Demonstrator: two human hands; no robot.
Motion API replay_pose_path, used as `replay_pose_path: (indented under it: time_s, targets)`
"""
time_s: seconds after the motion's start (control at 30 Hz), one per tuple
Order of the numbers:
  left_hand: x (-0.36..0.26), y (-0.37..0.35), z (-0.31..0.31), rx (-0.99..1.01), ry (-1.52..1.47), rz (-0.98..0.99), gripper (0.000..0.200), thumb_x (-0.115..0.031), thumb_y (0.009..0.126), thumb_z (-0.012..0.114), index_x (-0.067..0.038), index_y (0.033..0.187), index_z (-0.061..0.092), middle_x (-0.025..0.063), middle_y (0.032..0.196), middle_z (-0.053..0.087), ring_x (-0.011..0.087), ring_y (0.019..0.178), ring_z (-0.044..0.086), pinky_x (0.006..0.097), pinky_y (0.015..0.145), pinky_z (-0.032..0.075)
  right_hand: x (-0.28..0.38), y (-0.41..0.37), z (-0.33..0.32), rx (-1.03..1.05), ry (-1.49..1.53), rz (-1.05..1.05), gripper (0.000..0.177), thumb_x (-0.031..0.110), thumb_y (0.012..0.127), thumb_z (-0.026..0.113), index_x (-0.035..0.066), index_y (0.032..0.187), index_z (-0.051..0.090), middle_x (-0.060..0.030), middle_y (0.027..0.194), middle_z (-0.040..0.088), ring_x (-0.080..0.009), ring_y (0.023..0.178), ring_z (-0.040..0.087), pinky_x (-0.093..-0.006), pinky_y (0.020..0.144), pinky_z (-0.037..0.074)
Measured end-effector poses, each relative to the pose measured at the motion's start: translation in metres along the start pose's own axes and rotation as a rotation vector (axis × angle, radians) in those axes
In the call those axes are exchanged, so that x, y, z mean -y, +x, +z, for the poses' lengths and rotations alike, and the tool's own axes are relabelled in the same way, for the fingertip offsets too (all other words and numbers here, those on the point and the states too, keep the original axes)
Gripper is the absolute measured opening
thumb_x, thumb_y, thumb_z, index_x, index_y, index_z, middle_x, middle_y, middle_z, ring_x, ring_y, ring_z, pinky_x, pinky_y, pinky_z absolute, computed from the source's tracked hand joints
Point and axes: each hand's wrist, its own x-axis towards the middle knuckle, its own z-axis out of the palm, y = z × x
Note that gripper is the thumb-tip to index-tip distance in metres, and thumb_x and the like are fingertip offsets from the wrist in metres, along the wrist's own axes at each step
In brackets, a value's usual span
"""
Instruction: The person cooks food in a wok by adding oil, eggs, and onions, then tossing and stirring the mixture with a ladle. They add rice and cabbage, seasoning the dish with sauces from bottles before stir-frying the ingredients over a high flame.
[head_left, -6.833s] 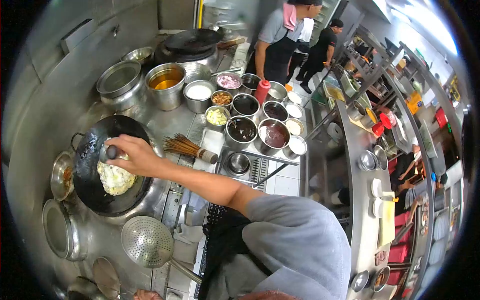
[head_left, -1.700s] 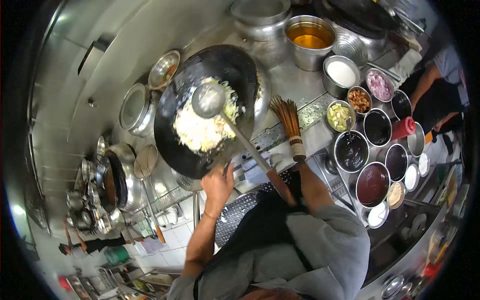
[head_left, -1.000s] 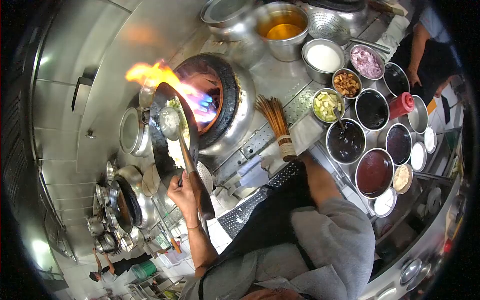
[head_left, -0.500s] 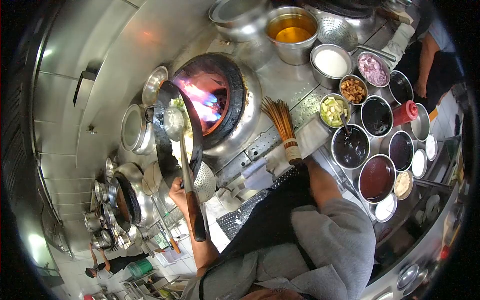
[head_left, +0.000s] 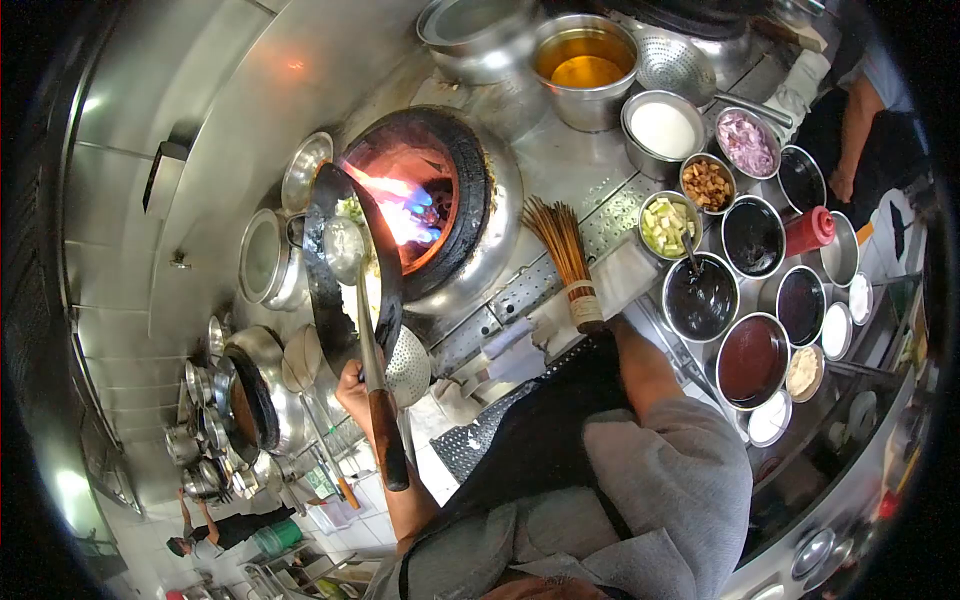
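My left hand point(head_left: 352, 388) is closed at the near edge of a dark wok point(head_left: 322, 290), which is tipped steeply beside the lit burner. A ladle point(head_left: 366, 330) rests with its bowl over pale and green food point(head_left: 352, 210) in the wok. Its wooden handle crosses in front of my left hand and forearm. The exact grip is partly hidden behind that handle. My right forearm reaches toward the counter's edge near a bamboo wok brush point(head_left: 572, 260). My right hand is hidden there, so whether it touches the brush does not show.
Flames rise from the burner point(head_left: 470, 200). To the right stand several metal pots, including dark sauce point(head_left: 702, 300), diced green pieces point(head_left: 668, 222) and oil point(head_left: 584, 68). A perforated strainer point(head_left: 408, 368) is beside the wok. Another person's arm point(head_left: 856, 140) shows at upper right.
The ladle's handle end and my left hand have shifted slightly downward. The flames have changed shape. The wok keeps nearly the same tilt.
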Motion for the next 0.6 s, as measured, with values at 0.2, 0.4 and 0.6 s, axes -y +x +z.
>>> replay_pose_path:
  time_s: [0.2, 0.4, 0.6]
  targets:
    - [0.004, 0.000, -0.004, -0.011, -0.014, -0.001, 0.019, -0.009, 0.082, 0.073, 0.000, 0.075, 0.057, 0.0029, 0.079, 0.061, 0.0101, 0.076, 0.058, 0.0260, 0.076, 0.049, 0.003, 0.001, -0.003, 0.001, -0.008, -0.006, 0.041, 0.027, 0.083, 0.065, 0.000, 0.113, 0.058, -0.0231, 0.104, 0.065, -0.0382, 0.095, 0.064, -0.0459, 0.083, 0.051]
    - [-0.002, -0.002, -0.001, -0.044, 0.061, -0.054, 0.018, -0.007, 0.082, 0.073, 0.000, 0.075, 0.057, 0.0048, 0.081, 0.063, 0.0102, 0.075, 0.058, 0.0255, 0.075, 0.049, 0.004, 0.003, -0.003, 0.006, -0.017, -0.016, 0.041, 0.026, 0.083, 0.065, 0.000, 0.114, 0.058, -0.0228, 0.104, 0.065, -0.0377, 0.095, 0.064, -0.0456, 0.082, 0.051]
    - [-0.018, -0.004, 0.013, -0.067, 0.247, -0.044, 0.018, -0.002, 0.082, 0.068, -0.001, 0.071, 0.054, -0.0015, 0.070, 0.054, 0.0054, 0.067, 0.046, 0.0209, 0.060, 0.038, 0.003, 0.005, -0.002, 0.012, -0.030, -0.032, 0.042, 0.025, 0.083, 0.065, 0.000, 0.116, 0.057, -0.0226, 0.105, 0.065, -0.0372, 0.095, 0.064, -0.0454, 0.082, 0.051]
